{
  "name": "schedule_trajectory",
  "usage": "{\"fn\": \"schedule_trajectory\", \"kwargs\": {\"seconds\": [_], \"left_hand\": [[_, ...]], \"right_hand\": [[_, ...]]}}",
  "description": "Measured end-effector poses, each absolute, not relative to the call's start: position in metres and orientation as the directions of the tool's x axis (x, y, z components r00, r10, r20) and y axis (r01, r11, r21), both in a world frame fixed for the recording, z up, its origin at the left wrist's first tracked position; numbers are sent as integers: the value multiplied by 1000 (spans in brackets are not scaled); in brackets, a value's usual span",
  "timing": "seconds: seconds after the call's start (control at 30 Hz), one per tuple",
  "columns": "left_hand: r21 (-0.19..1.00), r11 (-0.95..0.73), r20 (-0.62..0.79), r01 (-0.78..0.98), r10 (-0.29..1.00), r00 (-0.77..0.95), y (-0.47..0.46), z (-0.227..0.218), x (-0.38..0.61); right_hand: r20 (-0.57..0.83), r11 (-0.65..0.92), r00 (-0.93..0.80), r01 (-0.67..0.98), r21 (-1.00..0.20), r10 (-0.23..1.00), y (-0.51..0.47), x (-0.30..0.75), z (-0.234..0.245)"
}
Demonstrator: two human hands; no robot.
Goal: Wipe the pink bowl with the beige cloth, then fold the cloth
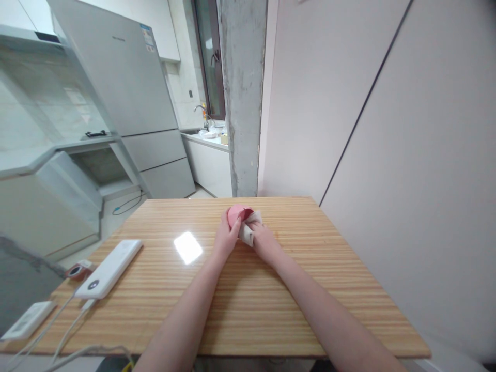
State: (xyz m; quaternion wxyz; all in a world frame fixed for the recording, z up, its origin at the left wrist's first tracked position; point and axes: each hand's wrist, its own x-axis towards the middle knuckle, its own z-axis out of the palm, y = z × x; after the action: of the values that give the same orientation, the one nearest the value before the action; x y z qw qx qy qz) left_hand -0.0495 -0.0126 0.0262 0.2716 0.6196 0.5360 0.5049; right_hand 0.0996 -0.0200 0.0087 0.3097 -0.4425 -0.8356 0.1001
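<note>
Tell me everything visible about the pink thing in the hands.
The pink thing is small, rounded and plain matt pink, with no markings to be seen; what it is made of is too small to tell. It sits over the far middle of the wooden table. The left hand grips its left side, and a beige cloth, held by the right hand, presses against its right side. Its lower part is hidden, so whether it touches the table cannot be told.

Bare forearms show uncovered from the near edge of the tabletop (310,289) to the wrists, and the left hand (226,238) and right hand (263,242) are bare too.
</note>
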Motion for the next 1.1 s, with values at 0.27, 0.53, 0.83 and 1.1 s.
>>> {"fn": "schedule_trajectory", "kwargs": {"seconds": [0.27,0.53,0.83,1.1], "left_hand": [[951,-294,304,98,946,-110,-14,19,-31],[904,-326,359,278,930,-78,-9,17,-46],[928,-299,332,223,935,-123,-15,10,-27],[844,-389,434,370,900,-43,-7,18,-51]], "right_hand": [[486,538,-267,605,-587,832,-19,95,-1],[481,617,-396,598,-511,782,-14,103,-6],[494,566,-302,592,-574,815,-9,107,-14],[507,622,-373,577,-529,777,-12,101,-14]]}}
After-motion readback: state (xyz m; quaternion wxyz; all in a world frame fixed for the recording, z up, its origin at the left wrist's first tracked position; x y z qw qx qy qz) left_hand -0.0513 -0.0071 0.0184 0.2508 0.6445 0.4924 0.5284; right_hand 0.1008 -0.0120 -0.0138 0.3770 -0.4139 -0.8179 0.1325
